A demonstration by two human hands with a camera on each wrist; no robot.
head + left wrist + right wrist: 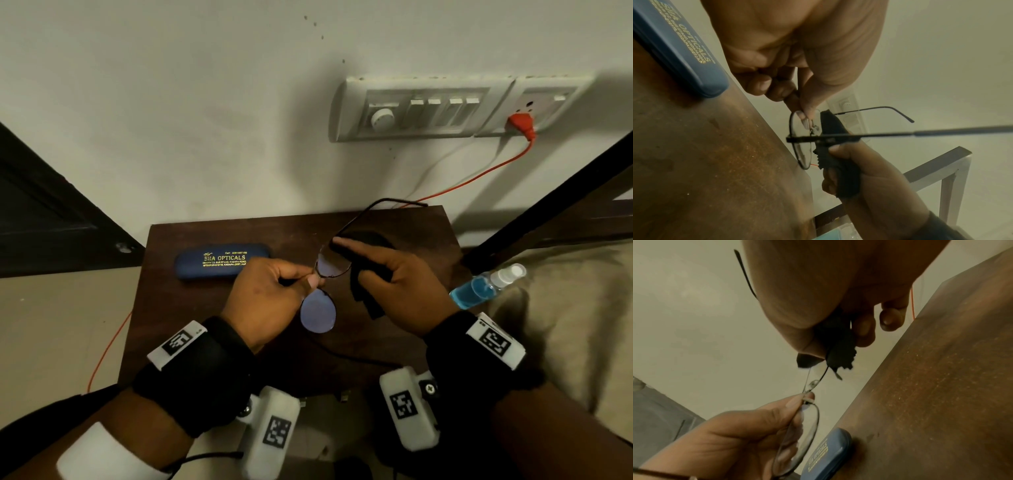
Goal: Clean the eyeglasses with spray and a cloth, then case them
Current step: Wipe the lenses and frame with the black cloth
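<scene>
Thin-framed eyeglasses (318,313) are held above the dark wooden table (191,308), their temples unfolded. My left hand (270,294) pinches the bridge between thumb and fingers; its thumb (807,104) lies beside the nose pads. My right hand (394,281) holds a black cloth (368,274) folded over the far lens, thumb on top and fingers beneath. In the right wrist view the cloth (838,350) wraps the lens edge, and the near lens (797,443) sits by the left hand. The closed blue case (222,260) lies on the table at the left. A spray bottle (486,286) of blue liquid lies to the right.
The table stands against a white wall with a switch panel (438,109). A red plug and cord (479,174) run down behind the table. A beige cushion (561,325) lies at the right under the bottle. A dark frame (548,212) leans at right.
</scene>
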